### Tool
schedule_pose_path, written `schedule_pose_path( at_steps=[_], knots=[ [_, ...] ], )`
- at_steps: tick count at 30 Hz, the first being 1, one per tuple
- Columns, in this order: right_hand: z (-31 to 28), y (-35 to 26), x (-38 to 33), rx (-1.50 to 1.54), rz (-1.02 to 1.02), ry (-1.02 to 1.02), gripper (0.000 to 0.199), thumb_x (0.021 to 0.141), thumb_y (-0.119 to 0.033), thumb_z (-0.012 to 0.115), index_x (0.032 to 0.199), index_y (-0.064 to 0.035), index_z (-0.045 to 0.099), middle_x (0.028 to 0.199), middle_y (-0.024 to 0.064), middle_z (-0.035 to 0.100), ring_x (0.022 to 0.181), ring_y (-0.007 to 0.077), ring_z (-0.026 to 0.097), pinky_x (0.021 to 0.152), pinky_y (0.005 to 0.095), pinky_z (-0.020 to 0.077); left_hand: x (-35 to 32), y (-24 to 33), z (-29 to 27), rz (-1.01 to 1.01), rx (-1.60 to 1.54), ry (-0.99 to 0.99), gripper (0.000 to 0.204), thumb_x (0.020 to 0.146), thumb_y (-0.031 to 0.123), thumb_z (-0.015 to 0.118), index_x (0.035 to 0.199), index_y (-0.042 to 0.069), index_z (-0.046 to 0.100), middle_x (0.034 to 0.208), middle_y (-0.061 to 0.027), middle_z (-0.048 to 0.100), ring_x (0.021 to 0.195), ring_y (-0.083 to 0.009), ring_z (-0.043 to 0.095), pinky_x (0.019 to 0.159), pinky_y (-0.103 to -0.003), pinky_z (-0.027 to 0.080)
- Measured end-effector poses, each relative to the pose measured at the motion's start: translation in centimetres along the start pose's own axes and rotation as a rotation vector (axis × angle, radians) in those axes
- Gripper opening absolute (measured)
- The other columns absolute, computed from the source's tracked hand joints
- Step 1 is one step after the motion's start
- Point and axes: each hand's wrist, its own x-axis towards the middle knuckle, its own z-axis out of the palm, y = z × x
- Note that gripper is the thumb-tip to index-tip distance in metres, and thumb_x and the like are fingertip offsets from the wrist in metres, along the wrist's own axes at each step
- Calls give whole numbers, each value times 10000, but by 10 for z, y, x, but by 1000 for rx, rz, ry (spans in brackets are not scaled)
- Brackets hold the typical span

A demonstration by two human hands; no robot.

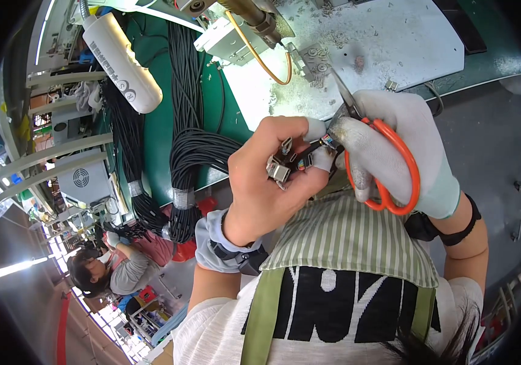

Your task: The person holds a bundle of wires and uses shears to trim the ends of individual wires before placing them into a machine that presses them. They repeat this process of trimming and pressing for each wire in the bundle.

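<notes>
My left hand (pixel 254 188), bare apart from white covers on some fingertips, is closed around black cable ends. Silvery metal connector shells (pixel 280 173) stick out between its fingers. One black cable end (pixel 314 146) shows small coloured wires and points toward my right hand (pixel 403 137). That hand wears a white glove, and its thumb and fingers meet at the wire tips. Orange-red-handled scissors (pixel 417 176) hang on the gloved fingers, their blades pointing up and away. The exact contact at the wire tips is partly hidden by the fingers.
Bundles of black cable (pixel 186 73) lie on the green bench at the left. A white board (pixel 388 39) strewn with small metal bits lies ahead, under a machine head (pixel 260 21). A white cylindrical lamp (pixel 120 61) hangs upper left. Another person (pixel 130 264) sits farther left.
</notes>
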Motion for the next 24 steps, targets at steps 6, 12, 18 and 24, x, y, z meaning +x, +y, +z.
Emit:
schedule_pose_path(
  at_steps=[6,12,18,24],
  knots=[
    [7,12,1,-250,-172,89,175,857,-134,558,750,5,557,500,43,525,406,99,517,405,236,403,-1,6,1,-33,-4,52,184,743,-36,645,889,12,544,753,-14,567,638,-34,511,538,-190,410],
    [6,25,-1,-1000,-570,295,118,765,-100,658,839,-26,604,606,76,547,524,199,578,571,300,510,4,-7,-10,-546,-858,-20,152,785,-48,615,886,27,530,751,32,559,645,2,485,546,-159,375],
    [11,32,-5,-1195,-655,316,234,677,-76,702,893,-32,625,695,86,570,632,252,593,823,380,518,4,3,5,-538,-697,106,158,800,-48,608,906,24,515,766,35,556,651,3,470,562,-156,366],
    [7,46,-2,-1283,-772,403,243,677,-150,696,891,-60,629,649,43,502,584,216,555,746,340,515,3,6,16,-452,-476,122,164,803,-38,618,913,17,510,766,39,541,628,6,437,546,-155,342]
  ],
)
